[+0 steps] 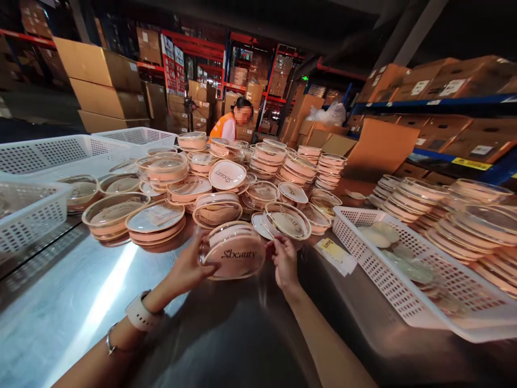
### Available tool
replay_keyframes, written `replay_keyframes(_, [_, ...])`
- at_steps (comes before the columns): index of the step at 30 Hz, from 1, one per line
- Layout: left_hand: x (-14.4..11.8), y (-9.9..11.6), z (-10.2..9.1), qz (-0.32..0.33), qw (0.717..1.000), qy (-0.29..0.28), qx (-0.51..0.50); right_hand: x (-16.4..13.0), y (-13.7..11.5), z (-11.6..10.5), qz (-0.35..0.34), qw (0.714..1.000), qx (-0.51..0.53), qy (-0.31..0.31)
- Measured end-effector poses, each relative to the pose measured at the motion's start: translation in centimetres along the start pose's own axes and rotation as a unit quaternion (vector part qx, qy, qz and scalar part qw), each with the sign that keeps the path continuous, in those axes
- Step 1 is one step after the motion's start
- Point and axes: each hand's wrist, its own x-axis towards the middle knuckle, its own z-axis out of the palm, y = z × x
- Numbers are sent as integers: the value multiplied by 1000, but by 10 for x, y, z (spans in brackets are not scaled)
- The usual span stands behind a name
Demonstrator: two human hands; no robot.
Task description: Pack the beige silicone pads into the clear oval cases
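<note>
A round pink box with a clear lid and the word "beauty" (236, 252) is held over the steel table (81, 302). My left hand (189, 267) grips its left rim and my right hand (285, 261) pinches its right rim. The left wrist wears a white watch and a thin bracelet. Just beyond the box lie many more round pink boxes (226, 178), some stacked, some loose and tilted.
White mesh baskets stand at the left (36, 210) and right (407, 280), the right one holding pale discs. Stacks of pink boxes (464, 221) fill the far right. A person in an orange vest (226, 126) works across the table. Cardboard cartons and red racks surround.
</note>
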Motion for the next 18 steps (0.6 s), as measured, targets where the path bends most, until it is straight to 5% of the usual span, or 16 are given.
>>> replay_keyframes(4, [0, 13, 17, -53, 979, 94, -170, -31, -5, 21, 98, 983, 67, -140])
replay_keyframes(8, [-7, 19, 31, -54, 966, 88, -236, -64, -10, 41, 254, 905, 126, -317])
replay_keyframes(14, [-19, 14, 45, -78, 950, -35, -299, -76, -3, 46, 311, 869, 156, -352])
replay_keyframes(18, [-19, 17, 48, -27, 954, 30, -296, -79, 1, 46, 302, 884, 100, -341])
